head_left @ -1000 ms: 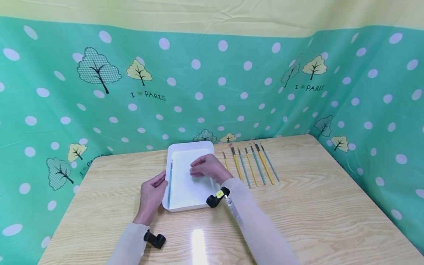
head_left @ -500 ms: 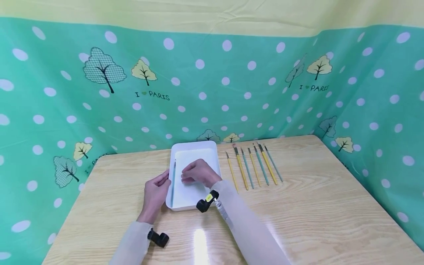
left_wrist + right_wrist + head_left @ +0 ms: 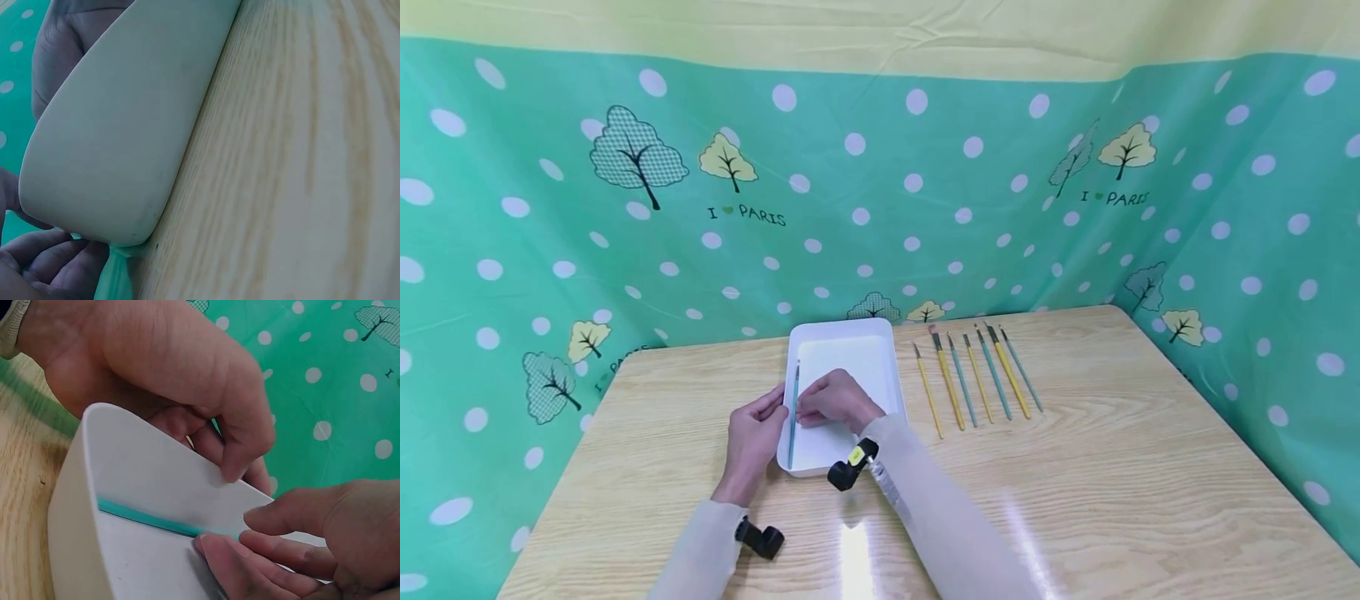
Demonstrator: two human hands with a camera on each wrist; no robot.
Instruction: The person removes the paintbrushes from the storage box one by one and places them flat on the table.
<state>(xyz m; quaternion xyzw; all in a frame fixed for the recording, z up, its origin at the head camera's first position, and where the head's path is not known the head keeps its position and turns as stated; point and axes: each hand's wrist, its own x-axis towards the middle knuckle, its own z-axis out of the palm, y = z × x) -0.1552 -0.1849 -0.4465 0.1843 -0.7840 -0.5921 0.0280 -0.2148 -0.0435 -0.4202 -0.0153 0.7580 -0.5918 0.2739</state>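
Observation:
A white rectangular tray (image 3: 859, 354) stands on the wooden table. Along its left wall inside lies a teal paintbrush (image 3: 794, 412), bristles toward the far end. My left hand (image 3: 754, 435) holds the tray's left side, its thumb over the rim and the other fingers outside. The right hand (image 3: 835, 402) is low inside the tray, just right of the brush. In the right wrist view, its fingertips (image 3: 215, 553) are right at the brush's teal handle (image 3: 150, 519), with the thumb apart from them. The left wrist view shows the tray's outer wall (image 3: 119, 131) and parts of hands.
To the right of the tray, several paintbrushes lie in a row, yellow (image 3: 948, 379) and teal (image 3: 994, 373) handles mixed. A green dotted curtain (image 3: 820, 225) hangs behind the table (image 3: 1112, 450) and along its sides.
My right hand has moved left and lower across the tray, up to the teal paintbrush. The left hand keeps its hold on the tray. The view has shifted slightly.

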